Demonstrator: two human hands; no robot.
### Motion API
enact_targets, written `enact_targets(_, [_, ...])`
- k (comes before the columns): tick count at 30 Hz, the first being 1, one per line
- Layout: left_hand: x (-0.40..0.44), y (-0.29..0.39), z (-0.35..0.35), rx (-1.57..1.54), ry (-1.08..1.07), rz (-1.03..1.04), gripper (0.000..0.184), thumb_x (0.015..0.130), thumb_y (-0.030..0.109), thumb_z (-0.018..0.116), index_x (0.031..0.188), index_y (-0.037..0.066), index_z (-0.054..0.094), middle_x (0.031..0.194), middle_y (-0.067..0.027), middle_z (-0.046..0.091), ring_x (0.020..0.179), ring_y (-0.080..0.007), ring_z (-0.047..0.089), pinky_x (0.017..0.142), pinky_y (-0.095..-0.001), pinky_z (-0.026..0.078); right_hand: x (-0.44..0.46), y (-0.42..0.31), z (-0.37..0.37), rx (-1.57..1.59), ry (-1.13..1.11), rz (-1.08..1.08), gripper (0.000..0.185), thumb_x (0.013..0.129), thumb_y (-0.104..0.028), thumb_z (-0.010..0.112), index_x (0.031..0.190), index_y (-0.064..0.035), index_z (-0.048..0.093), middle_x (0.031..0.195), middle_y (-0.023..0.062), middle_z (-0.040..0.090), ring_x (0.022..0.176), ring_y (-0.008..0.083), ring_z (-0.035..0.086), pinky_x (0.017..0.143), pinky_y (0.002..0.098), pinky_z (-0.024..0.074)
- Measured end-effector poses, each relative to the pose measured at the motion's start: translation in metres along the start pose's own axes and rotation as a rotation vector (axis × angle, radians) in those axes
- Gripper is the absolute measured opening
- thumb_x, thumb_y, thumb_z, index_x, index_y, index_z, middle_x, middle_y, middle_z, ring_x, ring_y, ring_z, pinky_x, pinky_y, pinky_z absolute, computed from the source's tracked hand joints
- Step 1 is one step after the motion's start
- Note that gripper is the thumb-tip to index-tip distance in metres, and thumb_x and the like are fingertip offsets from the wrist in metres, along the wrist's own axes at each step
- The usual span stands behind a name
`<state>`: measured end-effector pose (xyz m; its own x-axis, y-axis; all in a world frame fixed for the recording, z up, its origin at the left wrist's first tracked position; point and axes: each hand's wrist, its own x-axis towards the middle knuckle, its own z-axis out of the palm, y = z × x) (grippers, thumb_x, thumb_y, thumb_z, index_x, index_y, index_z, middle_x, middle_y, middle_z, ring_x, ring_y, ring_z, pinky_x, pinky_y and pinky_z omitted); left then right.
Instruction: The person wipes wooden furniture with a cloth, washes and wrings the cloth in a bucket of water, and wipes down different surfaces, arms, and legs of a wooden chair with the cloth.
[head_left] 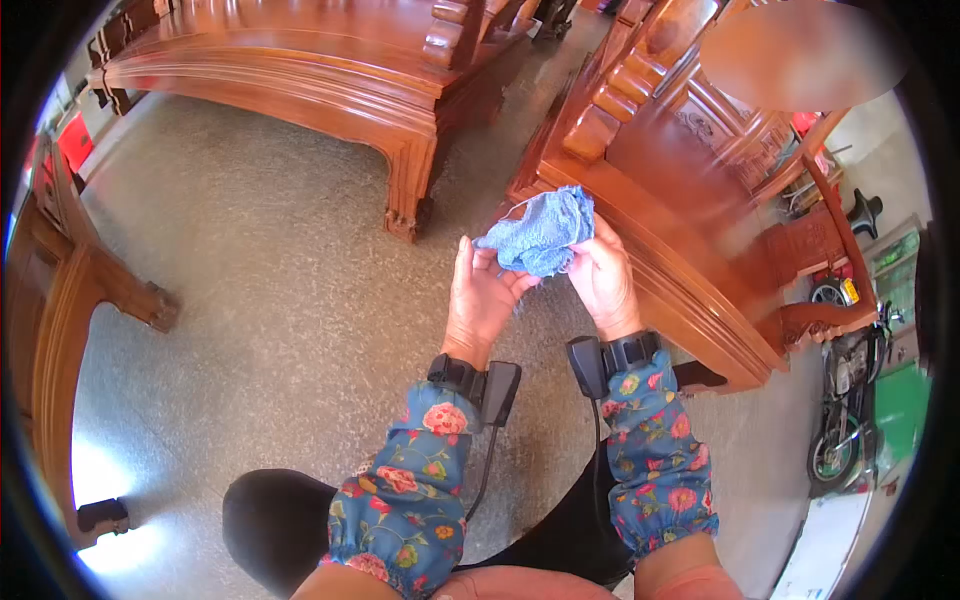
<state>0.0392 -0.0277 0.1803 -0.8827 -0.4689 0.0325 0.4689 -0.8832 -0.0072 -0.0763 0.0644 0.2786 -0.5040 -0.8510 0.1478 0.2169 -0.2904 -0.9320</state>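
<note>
Head view puts a blue terry cloth (541, 232) in mid-air between the two hands, before the front edge of a wooden armchair (690, 245) and above the speckled floor (280, 330). It should handle as something light and limp, soft enough to bunch or fold with hardly any effort, not slippery and not likely to break; the loose threads along its edges could snag or pull, though. A good hold would be a pinch on a thick gathered part, or a palm spread beneath the bundle, rather than on the frayed fringe.

The right hand (605, 280) is closed on the cloth's right side, the thumb pressing its lower right edge while the other fingers are partly hidden behind it. The left hand (483, 298) is spread, palm upward, its thumb standing apart and its fingers reaching under the cloth's lower left.

In looks, the cloth is a crumpled wad of light to mid blue with a looped, nubby texture. Pale threads stray along its upper left and right edges, and a narrow corner points left toward the left thumb.
</note>
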Motion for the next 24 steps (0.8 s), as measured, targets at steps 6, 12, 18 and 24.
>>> enact_targets(6, [0.003,-0.013,0.01,0.304,0.102,0.071,0.033,0.095,0.041,0.054,0.112,0.013,0.057,0.108,-0.0064,0.063,0.099,-0.0248,0.062,0.081,-0.0444,0.053,-0.018,-0.008,0.006,0.056,0.054,0.006,0.038,0.079,0.001,0.047,0.114,0.0029,0.06,0.108,0.0078,0.065,0.101,0.0176,0.06,0.092,0.0315,0.0446])
enact_targets(12, [-0.001,0.006,-0.006,0.404,-0.097,-0.114,0.028,0.089,0.024,0.062,0.111,0.006,0.06,0.105,-0.0049,0.067,0.097,-0.0194,0.063,0.085,-0.0373,0.051,-0.054,-0.019,-0.029,-0.474,0.097,0.004,0.029,0.085,-0.01,0.064,0.111,-0.0002,0.057,0.1,0.0062,0.062,0.097,0.0131,0.056,0.084,0.0278,0.0455])
enact_targets(18, [-0.01,-0.022,-0.015,0.653,0.031,-0.322,0.023,0.09,0.024,0.064,0.105,0.008,0.063,0.103,-0.0019,0.066,0.095,-0.0155,0.061,0.085,-0.0334,0.048,-0.11,0.006,-0.019,-0.992,-0.008,-0.256,0.07,0.075,-0.016,0.078,0.135,-0.0052,0.044,0.135,0.0157,0.046,0.109,0.0297,0.057,0.095,0.0382,0.0456])
enact_targets(24, [-0.004,-0.031,-0.017,0.302,-0.064,-0.137,0.028,0.095,0.031,0.055,0.111,0.009,0.063,0.112,-0.0048,0.067,0.105,-0.019,0.061,0.098,-0.0362,0.044,-0.086,0.005,0.002,-1.199,0.037,-0.424,0.043,0.078,-0.014,0.07,0.119,-0.0075,0.06,0.12,0.0134,0.054,0.106,0.035,0.058,0.092,0.0422,0.0467])
